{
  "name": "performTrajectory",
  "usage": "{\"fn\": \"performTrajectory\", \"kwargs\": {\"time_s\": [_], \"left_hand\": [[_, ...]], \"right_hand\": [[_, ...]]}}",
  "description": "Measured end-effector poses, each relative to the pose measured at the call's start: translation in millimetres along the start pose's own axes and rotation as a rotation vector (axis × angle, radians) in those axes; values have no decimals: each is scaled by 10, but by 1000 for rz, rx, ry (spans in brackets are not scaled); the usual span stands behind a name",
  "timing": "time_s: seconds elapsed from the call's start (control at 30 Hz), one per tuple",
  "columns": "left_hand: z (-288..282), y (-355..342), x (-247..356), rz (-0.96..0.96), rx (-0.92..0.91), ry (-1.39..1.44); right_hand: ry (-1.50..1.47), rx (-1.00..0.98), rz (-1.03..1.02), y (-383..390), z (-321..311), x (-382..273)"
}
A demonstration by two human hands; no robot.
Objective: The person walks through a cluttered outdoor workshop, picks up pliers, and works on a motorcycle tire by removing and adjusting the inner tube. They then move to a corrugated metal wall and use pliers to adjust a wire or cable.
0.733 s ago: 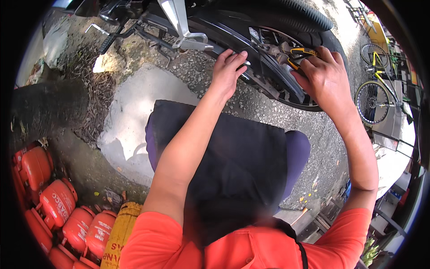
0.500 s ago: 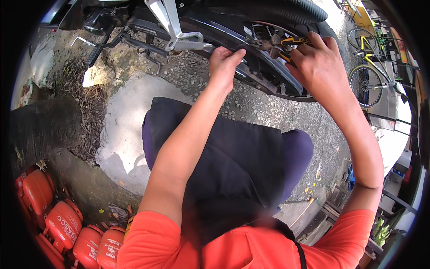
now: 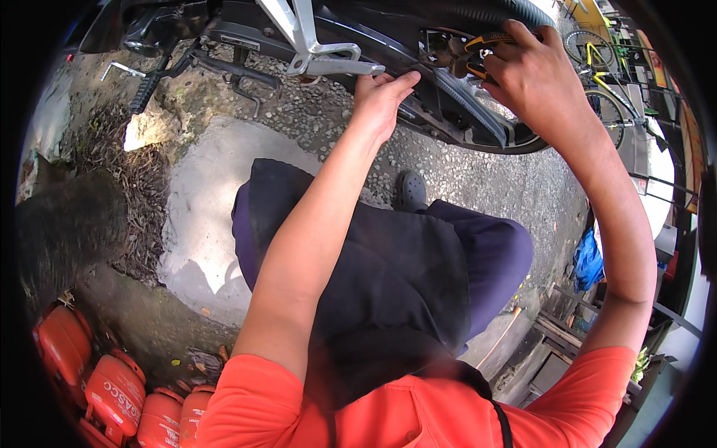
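A motorcycle [image 3: 351, 33] with a black body and a silver footrest bracket [image 3: 301, 41] stands across the top of the view. My right hand [image 3: 536, 78] is closed around pliers [image 3: 484, 40] with black and yellow handles. Their jaws reach into an opening in the black chain cover [image 3: 396, 61] beside the rear wheel; what they touch is too small to tell. My left hand [image 3: 377, 106] grips the lower edge of that cover, thumb on top, the other fingers mostly hidden beneath it.
Red gas cylinders [image 3: 116, 392] stand at the lower left, near a dark trunk-like object [image 3: 71, 224]. A pale concrete slab [image 3: 202, 201] and a rock [image 3: 151, 128] lie on the gravelly ground. At the right are a yellow bicycle [image 3: 597, 56] and a blue bag [image 3: 588, 261].
My view has shifted slightly, and my right knee has swung outward, bringing a grey clog into sight. Both hands keep their holds; the pliers stay at the same opening.
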State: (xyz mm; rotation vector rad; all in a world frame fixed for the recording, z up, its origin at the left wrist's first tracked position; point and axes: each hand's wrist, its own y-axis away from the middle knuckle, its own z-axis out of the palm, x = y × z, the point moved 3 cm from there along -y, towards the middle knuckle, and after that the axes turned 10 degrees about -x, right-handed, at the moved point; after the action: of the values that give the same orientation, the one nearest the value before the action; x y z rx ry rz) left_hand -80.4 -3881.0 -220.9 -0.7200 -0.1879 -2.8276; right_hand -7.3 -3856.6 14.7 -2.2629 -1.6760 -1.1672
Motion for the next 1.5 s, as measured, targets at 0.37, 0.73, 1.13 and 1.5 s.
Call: {"fn": "performTrajectory", "kwargs": {"time_s": [0.37, 0.73, 1.13, 1.5], "left_hand": [[11, -39, -60, 66, 5, -83], [-9, -144, -135, 143, 81, -153], [-6, -68, -73, 56, 68, -117], [-105, -134, -100, 22, 11, 11]], "right_hand": [[152, -74, -73, -136, -124, 12], [-104, -119, -34, -163, 121, 63], [-734, -114, 357, 322, 556, 259], [-5, 47, 96, 189, 127, 21]]}}
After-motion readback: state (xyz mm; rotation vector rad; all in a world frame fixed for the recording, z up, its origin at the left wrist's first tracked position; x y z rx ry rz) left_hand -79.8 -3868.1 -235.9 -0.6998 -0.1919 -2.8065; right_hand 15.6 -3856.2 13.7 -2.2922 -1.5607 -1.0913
